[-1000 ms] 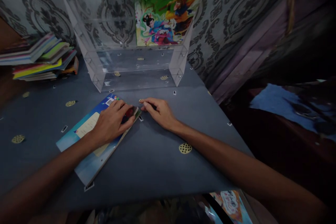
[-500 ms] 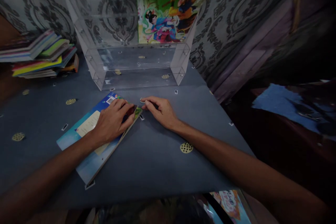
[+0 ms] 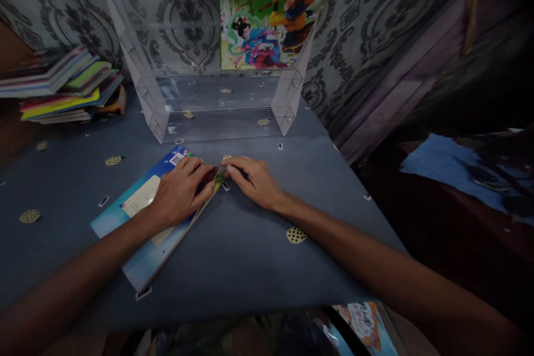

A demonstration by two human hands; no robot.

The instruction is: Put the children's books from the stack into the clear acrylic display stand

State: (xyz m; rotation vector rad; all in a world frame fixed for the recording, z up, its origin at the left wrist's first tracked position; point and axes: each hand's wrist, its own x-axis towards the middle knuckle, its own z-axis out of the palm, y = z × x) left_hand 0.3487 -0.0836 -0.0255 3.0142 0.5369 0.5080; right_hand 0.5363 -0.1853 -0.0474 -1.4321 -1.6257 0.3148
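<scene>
While a colourful book (image 3: 362,324), its large characters not surely readable, showed below the grip at the near side, the blue book (image 3: 146,258) lay aslant on the table (image 3: 334,189), under the left hand (image 3: 177,194). This hand was spread on it without clenching, perhaps to keep it steady. The right hand (image 3: 255,182) was bent at its far right corner; whether it pinched the cover, I could not tell. Beside the left hand was a pale panel (image 3: 139,196) with too small print, and just beyond, a barcode (image 3: 176,159). Ahead of both hands, a clear rack (image 3: 287,94) held a green book (image 3: 267,22), probably to display its front.
</scene>
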